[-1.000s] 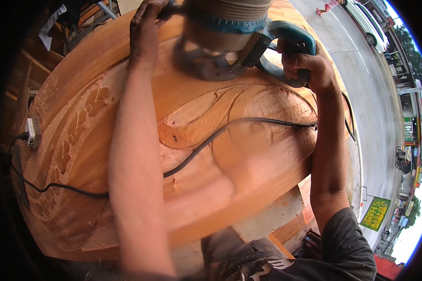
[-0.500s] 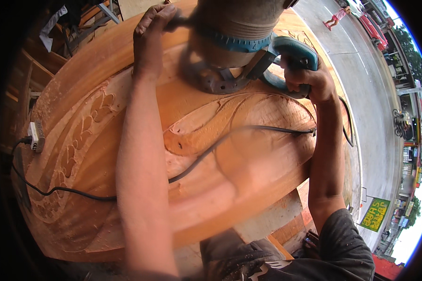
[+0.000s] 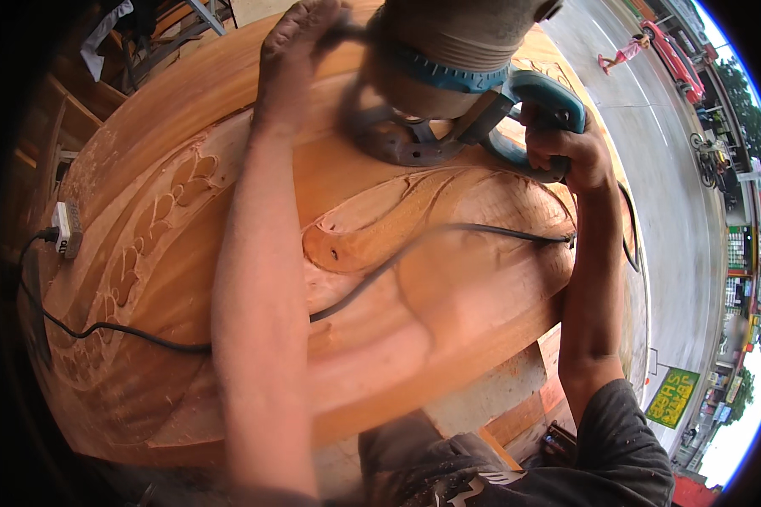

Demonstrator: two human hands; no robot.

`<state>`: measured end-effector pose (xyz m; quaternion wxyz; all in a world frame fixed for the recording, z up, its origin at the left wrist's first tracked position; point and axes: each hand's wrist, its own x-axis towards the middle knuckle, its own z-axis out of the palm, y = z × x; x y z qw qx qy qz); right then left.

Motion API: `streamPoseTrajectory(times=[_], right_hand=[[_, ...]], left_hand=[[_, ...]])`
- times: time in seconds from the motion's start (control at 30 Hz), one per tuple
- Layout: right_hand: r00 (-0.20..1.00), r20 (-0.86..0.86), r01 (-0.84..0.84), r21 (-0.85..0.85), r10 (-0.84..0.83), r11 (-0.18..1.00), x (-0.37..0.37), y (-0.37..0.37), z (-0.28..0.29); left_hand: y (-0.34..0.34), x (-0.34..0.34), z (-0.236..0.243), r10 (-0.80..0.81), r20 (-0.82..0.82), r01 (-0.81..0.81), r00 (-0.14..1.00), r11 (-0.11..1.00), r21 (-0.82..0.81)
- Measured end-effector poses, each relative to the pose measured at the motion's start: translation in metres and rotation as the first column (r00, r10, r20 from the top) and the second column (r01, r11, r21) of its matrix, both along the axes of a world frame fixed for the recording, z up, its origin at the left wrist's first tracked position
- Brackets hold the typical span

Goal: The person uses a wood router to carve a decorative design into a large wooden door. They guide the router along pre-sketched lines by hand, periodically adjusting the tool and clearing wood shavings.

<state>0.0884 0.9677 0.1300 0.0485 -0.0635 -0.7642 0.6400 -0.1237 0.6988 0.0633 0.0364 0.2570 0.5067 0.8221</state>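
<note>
A large router (image 3: 448,63) with a grey body, teal adjustment ring and dark round base stands on a carved wooden panel (image 3: 338,190). My right hand (image 3: 577,152) is wrapped round its teal and black loop handle. On the other side, my left hand (image 3: 294,52) is closed on the dark side handle, which it mostly hides. The panel bears carved leaf-like and curved grooves, with wood dust over its surface. The router's bit is not visible. A black cord (image 3: 351,297) lies across the panel, passing beneath my left forearm.
At the panel's left end, a white plug block (image 3: 68,229) joins the cord. Wooden furniture parts (image 3: 80,110) stand at the far left. To the right runs a concrete road (image 3: 681,190) with a red car (image 3: 675,63), a person in pink (image 3: 626,52) and a parked-looking bicycle (image 3: 707,160).
The view has shifted slightly, so the router and both hands appear a little further right. Both hands keep their hold. On the road, the bicycle and the person in pink appear at different places.
</note>
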Motion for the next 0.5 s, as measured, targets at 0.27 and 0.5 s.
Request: streamPoseTrajectory(times=[0.27, 0.5], right_hand=[[0.999, -0.044, -0.016, 0.003, 0.016, 1.0, 0.001, -0.004, 0.0], [1.0, -0.014, -0.021, -0.012, 0.021, 1.0, -0.004, -0.004, -0.001]], left_hand=[[-0.001, 0.016, 0.025, -0.079, 0.025, 0.077, 0.997, 0.994, 0.083], [0.0, 0.01, 0.018, -0.052, 0.049, 0.049, 0.997, 0.996, 0.077]])
